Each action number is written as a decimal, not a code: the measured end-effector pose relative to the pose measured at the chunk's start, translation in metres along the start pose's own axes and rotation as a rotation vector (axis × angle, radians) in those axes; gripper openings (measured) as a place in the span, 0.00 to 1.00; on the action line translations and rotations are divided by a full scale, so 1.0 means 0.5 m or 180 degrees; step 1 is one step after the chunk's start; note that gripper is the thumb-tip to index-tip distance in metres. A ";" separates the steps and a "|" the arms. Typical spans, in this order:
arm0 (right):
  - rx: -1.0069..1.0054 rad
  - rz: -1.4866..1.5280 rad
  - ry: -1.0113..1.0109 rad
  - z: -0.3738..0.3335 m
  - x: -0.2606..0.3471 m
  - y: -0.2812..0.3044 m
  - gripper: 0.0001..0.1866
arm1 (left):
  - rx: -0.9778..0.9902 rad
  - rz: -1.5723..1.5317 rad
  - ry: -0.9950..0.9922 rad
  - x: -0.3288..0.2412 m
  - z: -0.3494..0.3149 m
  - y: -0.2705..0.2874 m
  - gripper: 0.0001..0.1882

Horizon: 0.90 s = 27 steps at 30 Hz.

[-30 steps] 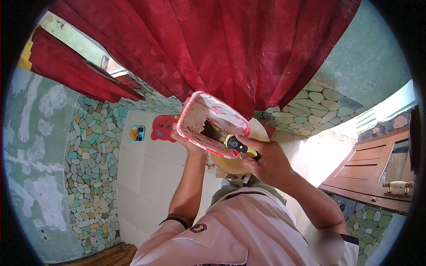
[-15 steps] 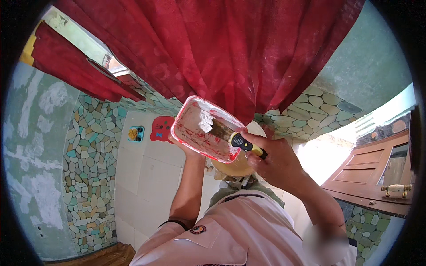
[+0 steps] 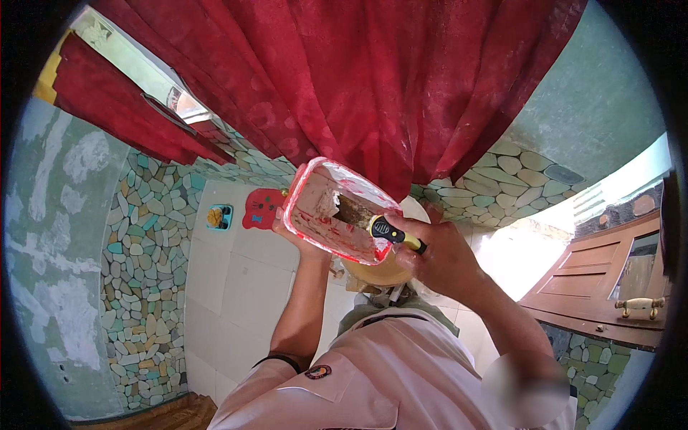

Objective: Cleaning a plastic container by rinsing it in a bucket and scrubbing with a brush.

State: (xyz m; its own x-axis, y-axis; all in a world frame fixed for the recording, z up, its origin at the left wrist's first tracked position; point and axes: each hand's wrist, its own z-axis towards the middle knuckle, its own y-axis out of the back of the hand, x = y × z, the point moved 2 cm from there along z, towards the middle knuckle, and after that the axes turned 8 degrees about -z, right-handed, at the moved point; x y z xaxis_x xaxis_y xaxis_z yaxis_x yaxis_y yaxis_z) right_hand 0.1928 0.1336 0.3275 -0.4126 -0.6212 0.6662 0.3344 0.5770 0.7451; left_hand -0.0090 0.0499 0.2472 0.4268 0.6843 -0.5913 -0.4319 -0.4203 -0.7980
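My left hand (image 3: 290, 231) grips the left side of a rectangular tub (image 3: 315, 228) with a red and white rim, its fingers partly hidden behind it. White and reddish smears coat the tub's inner walls. In my right hand (image 3: 441, 254) is a putty knife (image 3: 393, 232) with a black and yellow handle. Its blade reaches inside the tub, close to the inner wall, with a little white paste near the tip. I cannot tell whether the blade touches the wall.
Red curtains (image 3: 344, 86) hang just beyond the tub. A round yellowish surface (image 3: 378, 274) lies below it. To the left are a red animal-face panel (image 3: 259, 209) and a small blue tray (image 3: 220, 217) on the tiled floor. A wooden door (image 3: 595, 276) stands at right.
The tub has tilted slightly and shifted a little right. My right hand has moved slightly left, and less white paste shows at the knife's tip.
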 end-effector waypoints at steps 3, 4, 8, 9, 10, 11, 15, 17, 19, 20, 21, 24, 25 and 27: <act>-0.0167 0.0467 0.0066 0.004 -0.014 -0.008 0.24 | -0.0050 0.0170 -0.0066 -0.007 -0.008 -0.001 0.39; -0.0228 0.0767 0.0122 0.005 -0.019 -0.022 0.24 | 0.0107 -0.0020 -0.0110 -0.007 -0.008 0.002 0.36; -0.0213 0.0508 0.0147 0.001 0.002 -0.012 0.23 | -0.0539 0.0047 -0.0023 -0.003 -0.010 0.006 0.41; -0.0211 0.0510 0.0148 0.003 -0.003 -0.018 0.23 | -0.0530 0.0273 -0.0028 -0.006 -0.012 -0.001 0.42; -0.0453 0.0130 0.0406 0.006 -0.010 -0.023 0.23 | -0.0511 0.0495 -0.0030 -0.009 -0.013 -0.008 0.42; -0.0693 -0.0253 0.0663 0.007 -0.012 -0.023 0.22 | -0.0504 0.0494 -0.0027 -0.007 -0.014 -0.003 0.42; -0.0106 0.0652 0.0140 0.018 -0.019 -0.030 0.23 | -0.0478 0.0192 0.0011 -0.001 -0.013 0.017 0.43; -0.0641 0.0968 0.0834 0.028 -0.022 -0.040 0.23 | -0.0273 0.0238 -0.0082 0.001 -0.009 0.017 0.43; -0.0536 0.0623 0.0615 0.011 -0.006 -0.027 0.23 | -0.0251 0.0199 -0.0161 0.004 -0.005 0.024 0.44; -0.0425 0.0279 0.0397 0.007 0.000 -0.023 0.23 | -0.0251 0.0200 -0.0159 0.004 -0.006 0.024 0.44; -0.0425 0.0281 0.0394 0.009 -0.003 -0.027 0.23 | -0.0096 0.0134 -0.0166 0.003 -0.007 0.020 0.41; -0.0704 0.0161 0.0831 0.012 0.002 -0.026 0.23 | 0.0232 0.0326 -0.0382 0.003 -0.018 -0.014 0.33; -0.0348 0.0488 0.0544 0.014 0.013 -0.021 0.24 | 0.0388 0.0588 -0.0586 0.004 -0.023 -0.021 0.28; 0.0010 0.0819 0.0253 0.016 0.025 -0.021 0.24 | 0.0349 0.0323 -0.0612 0.011 -0.021 -0.013 0.20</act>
State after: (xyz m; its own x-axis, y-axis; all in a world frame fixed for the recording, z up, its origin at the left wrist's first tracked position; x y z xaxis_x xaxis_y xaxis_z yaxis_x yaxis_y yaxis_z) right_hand 0.1771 0.1240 0.3278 -0.2466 -0.4936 0.8340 0.4170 0.7228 0.5510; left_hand 0.0045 0.0501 0.2478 0.2221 0.7471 -0.6265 -0.5530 -0.4327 -0.7120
